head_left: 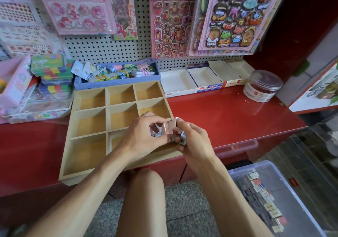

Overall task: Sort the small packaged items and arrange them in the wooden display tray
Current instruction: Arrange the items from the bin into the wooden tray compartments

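Pink packets (169,129) pinched by left hand (144,136) and right hand (193,141) above wooden tray (91,123).

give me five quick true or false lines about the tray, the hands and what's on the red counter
1. The wooden tray has nine compartments. True.
2. Both hands hold small packaged items over the tray's near right part. True: the left hand and the right hand meet there.
3. The tray's back row is packed full. False: all three back compartments show bare wood.
4. The clear round jar stands inside the tray. False: it stands on the red counter, to the tray's right.
5. A clear plastic bin holding small packs sits low at the right. True.
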